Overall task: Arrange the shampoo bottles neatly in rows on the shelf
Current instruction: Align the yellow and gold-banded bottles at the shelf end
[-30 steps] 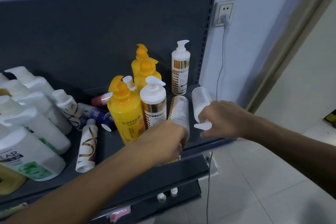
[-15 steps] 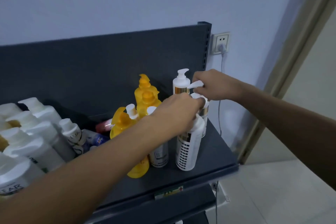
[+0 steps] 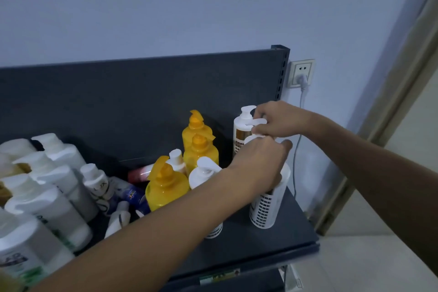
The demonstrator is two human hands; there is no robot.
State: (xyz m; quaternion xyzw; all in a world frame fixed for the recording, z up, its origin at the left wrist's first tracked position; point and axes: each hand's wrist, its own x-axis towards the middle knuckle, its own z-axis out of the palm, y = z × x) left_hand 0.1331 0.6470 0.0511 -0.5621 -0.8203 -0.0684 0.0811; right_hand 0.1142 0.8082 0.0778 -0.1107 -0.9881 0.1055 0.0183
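On the dark shelf point(image 3: 279, 242) a white pump bottle point(image 3: 267, 204) with a grid label stands upright near the right end. My left hand point(image 3: 258, 166) grips its upper part. Behind it, my right hand point(image 3: 277, 121) pinches the pump head of a second white bottle, whose body is mostly hidden by my hands. A third white-and-gold pump bottle point(image 3: 240, 130) stands at the back. Three yellow pump bottles point(image 3: 166, 187) form a row to the left, and another white pump bottle point(image 3: 203, 173) stands beside them, partly behind my left forearm.
Large white bottles point(image 3: 49, 199) crowd the shelf's left side. Small bottles, white, blue point(image 3: 132, 194) and pink point(image 3: 139, 174), lie jumbled in the middle. A wall socket point(image 3: 301, 73) with a plugged cable is right of the shelf upright point(image 3: 282, 71). A door frame rises at far right.
The two white bottles that lay on their sides a second ago now stand upright. Both hands rose with them and have since shifted little. My view tilted up.
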